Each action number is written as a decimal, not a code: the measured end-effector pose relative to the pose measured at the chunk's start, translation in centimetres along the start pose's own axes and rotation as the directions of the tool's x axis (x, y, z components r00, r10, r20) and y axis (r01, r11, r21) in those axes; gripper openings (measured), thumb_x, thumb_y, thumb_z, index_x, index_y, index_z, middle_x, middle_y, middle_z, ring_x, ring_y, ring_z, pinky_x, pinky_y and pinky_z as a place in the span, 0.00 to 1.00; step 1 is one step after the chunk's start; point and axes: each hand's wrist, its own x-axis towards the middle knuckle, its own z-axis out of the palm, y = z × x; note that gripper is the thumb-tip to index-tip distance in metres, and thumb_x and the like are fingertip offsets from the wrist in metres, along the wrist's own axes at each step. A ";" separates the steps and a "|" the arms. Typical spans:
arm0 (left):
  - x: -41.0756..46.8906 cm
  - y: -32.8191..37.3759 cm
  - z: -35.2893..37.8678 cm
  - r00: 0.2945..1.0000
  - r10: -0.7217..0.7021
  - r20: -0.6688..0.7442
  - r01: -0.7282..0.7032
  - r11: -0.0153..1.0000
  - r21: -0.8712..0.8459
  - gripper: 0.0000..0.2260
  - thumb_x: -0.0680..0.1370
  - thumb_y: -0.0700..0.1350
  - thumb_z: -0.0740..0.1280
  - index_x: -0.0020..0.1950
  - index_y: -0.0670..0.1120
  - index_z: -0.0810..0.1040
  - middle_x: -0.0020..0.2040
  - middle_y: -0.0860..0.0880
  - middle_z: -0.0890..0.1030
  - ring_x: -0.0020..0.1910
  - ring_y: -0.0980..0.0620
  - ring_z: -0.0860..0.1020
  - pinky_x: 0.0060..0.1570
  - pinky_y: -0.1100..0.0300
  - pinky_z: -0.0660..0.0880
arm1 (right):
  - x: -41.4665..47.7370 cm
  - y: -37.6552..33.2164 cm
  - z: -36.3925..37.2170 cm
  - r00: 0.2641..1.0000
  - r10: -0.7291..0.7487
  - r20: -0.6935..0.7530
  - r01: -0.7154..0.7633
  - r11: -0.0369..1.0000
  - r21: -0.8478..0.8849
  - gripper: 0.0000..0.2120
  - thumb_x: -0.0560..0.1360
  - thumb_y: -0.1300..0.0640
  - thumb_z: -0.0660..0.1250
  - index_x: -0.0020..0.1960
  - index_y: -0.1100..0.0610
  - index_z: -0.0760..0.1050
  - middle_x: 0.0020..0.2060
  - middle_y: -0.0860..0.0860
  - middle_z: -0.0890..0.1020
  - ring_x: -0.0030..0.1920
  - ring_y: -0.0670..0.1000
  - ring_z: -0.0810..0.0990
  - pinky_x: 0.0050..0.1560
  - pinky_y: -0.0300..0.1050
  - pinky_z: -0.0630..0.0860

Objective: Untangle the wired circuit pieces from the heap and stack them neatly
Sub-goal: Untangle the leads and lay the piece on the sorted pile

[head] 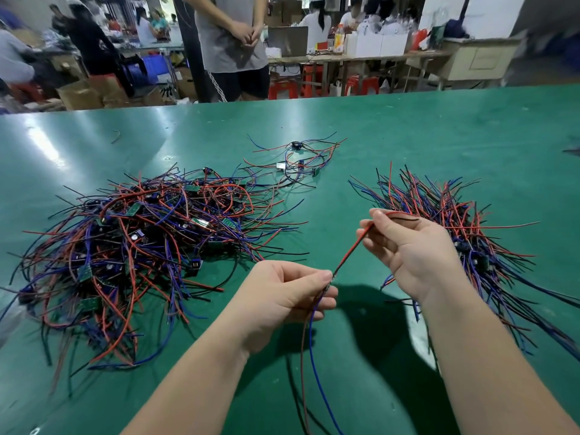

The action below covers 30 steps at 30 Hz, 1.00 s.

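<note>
Just right of the tangled heap (141, 246), the left hand (282, 299) pinches 1 wired circuit piece (348, 256) at its board; the right hand (408, 249) pinches its red wire taut. Farther right of the heap lies the stack (455, 230); the heap looks far bigger, so most sorting likely remains.

Seemingly an electronics assembly workshop. Red-and-blue wired circuit pieces (141, 246) heap on a green worktable (408, 127); beyond it, blurred seated workers (320, 25).

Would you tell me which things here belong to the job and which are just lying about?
Job: tangled heap, sorted stack, the wired piece held between left hand and right hand.
Lying about: stray wire scrap, orange bottle, red stools.
</note>
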 end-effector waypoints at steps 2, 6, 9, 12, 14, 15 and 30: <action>0.0 -0.1 0.1 1.000 0.000 0.004 -0.001 1.000 0.013 0.10 0.62 0.50 0.74 0.36 0.44 0.85 0.41 0.41 0.85 0.35 0.52 0.83 0.31 0.63 0.77 | 0.3 -0.3 -0.5 0.999 -0.032 -0.026 0.033 0.999 0.025 0.05 0.75 0.65 0.65 0.41 0.62 0.77 0.29 0.53 0.83 0.30 0.49 0.83 0.31 0.37 0.78; -0.2 0.1 -0.4 1.000 0.000 -0.003 0.000 0.999 0.033 0.11 0.62 0.51 0.74 0.36 0.44 0.85 0.40 0.41 0.85 0.34 0.52 0.83 0.31 0.63 0.77 | 0.3 -0.7 -0.9 0.996 -0.083 0.035 0.084 0.996 -0.040 0.06 0.74 0.66 0.66 0.40 0.61 0.80 0.29 0.52 0.83 0.30 0.48 0.82 0.33 0.36 0.79; -0.2 0.6 -1.0 1.000 0.011 -0.028 -0.010 1.000 0.022 0.09 0.61 0.51 0.74 0.36 0.46 0.85 0.40 0.42 0.85 0.35 0.52 0.83 0.30 0.64 0.77 | 0.2 -1.2 -1.0 0.987 -0.123 0.101 0.128 0.990 -0.050 0.07 0.68 0.60 0.68 0.34 0.58 0.83 0.30 0.51 0.83 0.31 0.46 0.82 0.33 0.36 0.79; -0.3 0.9 -1.4 0.999 0.016 -0.036 -0.016 1.000 0.005 0.09 0.62 0.51 0.73 0.35 0.46 0.85 0.40 0.42 0.85 0.35 0.52 0.84 0.31 0.64 0.77 | -0.1 -1.3 -0.7 0.975 -0.150 0.165 0.151 0.989 0.010 0.08 0.67 0.57 0.66 0.34 0.56 0.84 0.32 0.53 0.84 0.34 0.48 0.84 0.33 0.37 0.79; -0.4 1.1 -1.5 1.000 0.011 -0.028 -0.011 1.000 -0.002 0.08 0.62 0.50 0.73 0.35 0.46 0.85 0.40 0.43 0.85 0.35 0.53 0.83 0.31 0.64 0.78 | -0.3 -1.3 -0.5 0.972 -0.156 0.175 0.151 0.988 0.042 0.08 0.66 0.56 0.66 0.34 0.55 0.84 0.33 0.52 0.85 0.35 0.49 0.84 0.30 0.36 0.77; -0.5 1.2 -1.6 1.000 0.009 -0.023 -0.009 1.000 -0.006 0.08 0.63 0.50 0.73 0.35 0.47 0.85 0.40 0.43 0.85 0.34 0.53 0.83 0.31 0.64 0.78 | -0.4 -1.3 -0.4 0.974 -0.150 0.172 0.144 0.988 0.047 0.08 0.66 0.55 0.67 0.33 0.54 0.83 0.33 0.51 0.85 0.35 0.48 0.85 0.29 0.34 0.76; -0.2 1.1 -1.8 0.999 0.021 -0.025 -0.020 1.000 0.017 0.09 0.63 0.50 0.73 0.35 0.45 0.85 0.40 0.43 0.85 0.34 0.54 0.83 0.30 0.65 0.77 | 0.0 -1.5 -0.3 0.999 -0.010 0.049 -0.006 0.947 0.323 0.09 0.65 0.52 0.68 0.30 0.54 0.82 0.29 0.48 0.82 0.30 0.42 0.82 0.26 0.28 0.74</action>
